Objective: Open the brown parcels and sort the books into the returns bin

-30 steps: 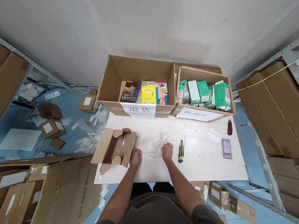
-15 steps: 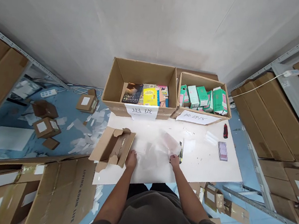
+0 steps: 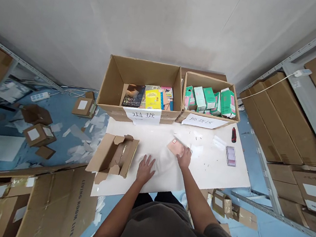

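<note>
My left hand lies with fingers spread on the white tabletop, over the near end of some clear plastic film. In my right hand is the right edge of a thin pink booklet with a small red square mark; the fingers partly cover it. It is low over the table or touching it; I cannot tell which. Left of my left hand stands an open, torn cardboard box, its flaps folded out.
Behind are a large carton of books and a smaller carton of green boxes, both with paper labels. A red-black utility knife and a blurred purple item lie right. Shelves of cartons flank the table; paper scraps litter the floor.
The pink booklet, earlier blurred among clear film, now shows plainly in my right hand, which moved up and left. My left hand moved off the torn box's side and opened flat.
</note>
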Demonstrator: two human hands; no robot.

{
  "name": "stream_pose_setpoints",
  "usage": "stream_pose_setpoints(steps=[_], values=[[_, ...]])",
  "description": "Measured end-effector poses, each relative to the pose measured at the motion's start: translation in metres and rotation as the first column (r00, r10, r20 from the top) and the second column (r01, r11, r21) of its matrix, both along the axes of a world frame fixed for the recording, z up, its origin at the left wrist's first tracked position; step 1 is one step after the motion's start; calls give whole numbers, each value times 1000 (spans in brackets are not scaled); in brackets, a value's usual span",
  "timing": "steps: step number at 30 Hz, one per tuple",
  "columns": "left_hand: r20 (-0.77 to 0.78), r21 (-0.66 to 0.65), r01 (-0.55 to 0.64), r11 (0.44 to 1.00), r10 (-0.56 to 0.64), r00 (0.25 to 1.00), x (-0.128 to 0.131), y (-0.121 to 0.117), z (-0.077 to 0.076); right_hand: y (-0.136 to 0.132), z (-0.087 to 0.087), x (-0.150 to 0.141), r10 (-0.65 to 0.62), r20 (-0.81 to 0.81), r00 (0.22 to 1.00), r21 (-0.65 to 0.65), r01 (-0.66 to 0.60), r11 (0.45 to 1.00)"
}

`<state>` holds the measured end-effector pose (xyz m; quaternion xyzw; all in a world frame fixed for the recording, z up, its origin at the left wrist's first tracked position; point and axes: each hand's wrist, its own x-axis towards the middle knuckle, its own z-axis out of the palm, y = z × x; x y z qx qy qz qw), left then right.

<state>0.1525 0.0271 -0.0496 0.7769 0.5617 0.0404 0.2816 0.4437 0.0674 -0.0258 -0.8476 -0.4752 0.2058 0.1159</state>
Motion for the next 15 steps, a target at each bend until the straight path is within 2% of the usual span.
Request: stream_pose_setpoints(steps=[4,7,9,12,15], values=[[-83,-117,-39,992,29,996,0,17,-25,33,-4,23,-73,13,997,-141,74,987],[-127,-113,-89,990,74,989,-6,42,-31,42,-2,41,-61,-31,998,-159,55,986],[-189,-94,-189,978,168,967,-9,59,-28,39,0,49,-34,-53,998,-130,26,991],[-264,-41,-358,933,335,904,-6,79,-13,30,2,53,46,-108,993,-116,-59,992],[-217,83,-385,919,394,893,8,81,8,30,0,49,168,-152,974,-150,-191,970]])
